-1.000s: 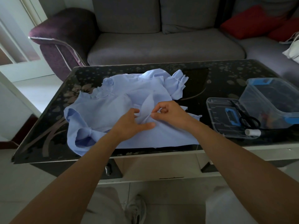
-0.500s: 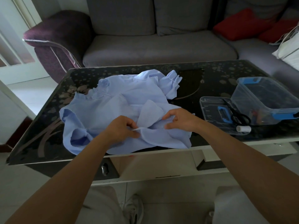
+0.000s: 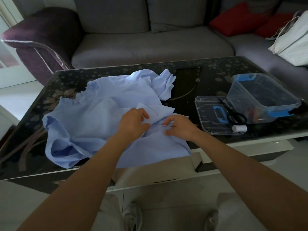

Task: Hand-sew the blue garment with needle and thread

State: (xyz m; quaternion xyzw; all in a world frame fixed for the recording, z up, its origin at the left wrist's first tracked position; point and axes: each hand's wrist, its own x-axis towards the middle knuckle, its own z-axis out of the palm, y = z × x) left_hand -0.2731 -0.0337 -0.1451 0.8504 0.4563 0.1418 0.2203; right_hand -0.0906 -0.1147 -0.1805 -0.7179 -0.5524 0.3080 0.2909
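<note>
The blue garment [image 3: 93, 120] lies crumpled on the near-left part of a dark glass table [image 3: 208, 77], w/ its near hem hanging over the table's near edge. One ruffled cuff sits at the far right of the cloth and an open sleeve at the near left.

Both hands meet at the garment's right-centre. The left hand [image 3: 135, 120] has fingers curled, pinching a raised fold of the fabric between thumb and fingertips. The right hand [image 3: 180, 127], just beside it to the right, has thumb & forefinger closed on a needle [image 3: 169, 125]. The needle lies roughly level, its tip end pointing left toward the fold. The other fingers are loosely curled over the cloth. Thread from the needle is too thin to see.

Right of the garment, apart from it, a clear lid [image 3: 210, 114] lies flat on the table w/ black-handled scissors [image 3: 233, 114] across it. A white thread spool [image 3: 240, 128] lies on its side at the lid's near-right corner. A clear plastic box [image 3: 266, 104] w/ blue clips stands just right of the lid.

Beyond the table is a grey sofa [image 3: 150, 47] w/ a purple armrest [image 3: 43, 35] at far left. Red cushions [image 3: 236, 20] & a white bag [image 3: 295, 42] sit at far right.
</note>
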